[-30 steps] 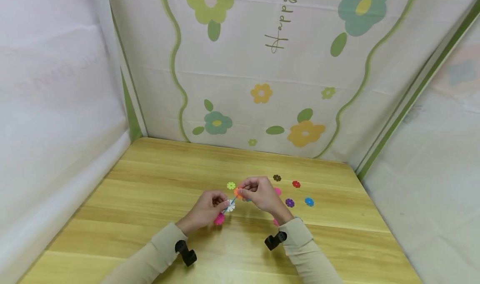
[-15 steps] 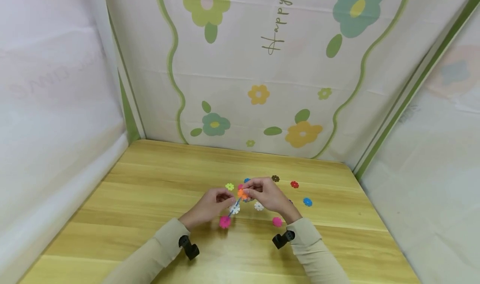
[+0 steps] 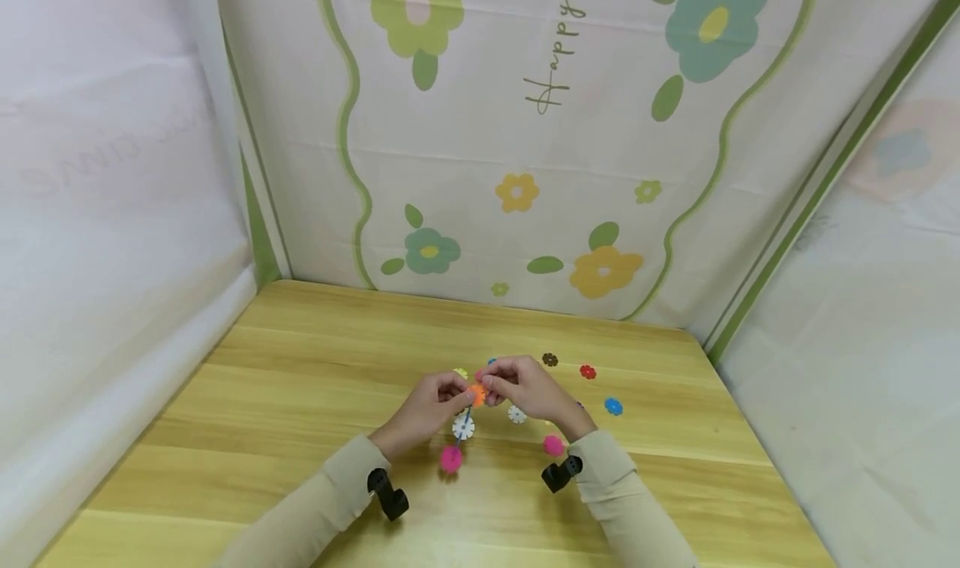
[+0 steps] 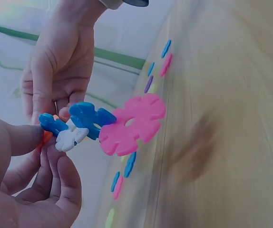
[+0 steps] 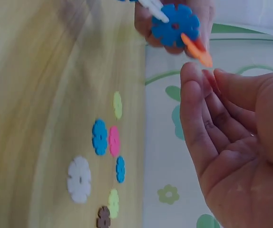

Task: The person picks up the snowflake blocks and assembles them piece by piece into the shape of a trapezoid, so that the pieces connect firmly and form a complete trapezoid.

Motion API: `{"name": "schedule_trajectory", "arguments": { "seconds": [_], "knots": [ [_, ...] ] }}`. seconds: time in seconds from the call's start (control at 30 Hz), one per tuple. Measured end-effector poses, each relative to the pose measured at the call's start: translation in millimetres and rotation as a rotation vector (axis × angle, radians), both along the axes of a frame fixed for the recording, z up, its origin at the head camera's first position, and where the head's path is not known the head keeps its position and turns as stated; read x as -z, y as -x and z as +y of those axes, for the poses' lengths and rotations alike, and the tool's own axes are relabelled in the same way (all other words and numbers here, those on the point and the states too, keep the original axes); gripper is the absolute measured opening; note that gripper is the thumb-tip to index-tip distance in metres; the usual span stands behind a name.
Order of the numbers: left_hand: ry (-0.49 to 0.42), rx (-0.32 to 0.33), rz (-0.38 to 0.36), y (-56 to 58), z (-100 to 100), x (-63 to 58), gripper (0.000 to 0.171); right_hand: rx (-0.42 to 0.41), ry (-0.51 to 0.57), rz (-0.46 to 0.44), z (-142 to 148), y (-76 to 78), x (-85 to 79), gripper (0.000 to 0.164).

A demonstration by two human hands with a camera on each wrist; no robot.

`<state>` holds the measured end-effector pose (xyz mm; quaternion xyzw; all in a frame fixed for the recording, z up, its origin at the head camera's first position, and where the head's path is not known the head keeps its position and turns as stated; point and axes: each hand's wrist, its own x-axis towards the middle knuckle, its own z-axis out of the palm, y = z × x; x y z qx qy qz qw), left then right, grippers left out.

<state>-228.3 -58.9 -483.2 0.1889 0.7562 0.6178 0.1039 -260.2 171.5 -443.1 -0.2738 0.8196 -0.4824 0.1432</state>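
Left hand and right hand are held close together above table. Orange disc is pinched in left thumb and fingers; chain of blue, white and pink discs is hung from it, off the table. Right fingers are bent, thumb gap narrow, tips just beside orange disc; whether anything is gripped can't be told. "Happy" is printed sideways on back cloth; left-cloth lettering is too faint.
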Motion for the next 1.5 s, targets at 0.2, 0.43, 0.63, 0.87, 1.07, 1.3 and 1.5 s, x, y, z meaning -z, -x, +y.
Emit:
{"name": "schedule_trajectory", "arguments": {
  "seconds": [0.2,0.43,0.63,0.87,1.07,1.3,1.5],
  "knots": [
    [0.002,-0.057,-0.032,0.7,-11,1.9,0.02,0.076,-0.211,0.131,-2,23.6,2.2,0.021],
    [-0.022,-0.07,-0.045,1.1,-18,3.6,0.021,0.088,-0.39,0.228,-24,48.1,23.0,0.032],
    [-0.031,-0.07,-0.062,1.9,-16,4.2,0.024,0.104,-0.475,0.298,-37,54.7,38.1,0.027],
    [-0.042,-0.065,-0.068,2.5,-16,5.2,0.025,0.15,-0.445,0.26,-40,56.7,39.8,0.017],
    [-0.033,-0.088,-0.07,3.1,-17,4.5,0.024,0.159,-0.274,0.179,-31,53.0,36.3,0.007],
    [-0.012,-0.112,-0.076,2.7,-18,1.4,0.019,0.194,-0.12,0.176,-16,41.5,23.0,0.005],
    [-0.012,-0.107,-0.078,3.4,-18,-0.7,0.022,0.193,0.032,0.178,-7,30.9,14.8,0.007]
  ]
}}
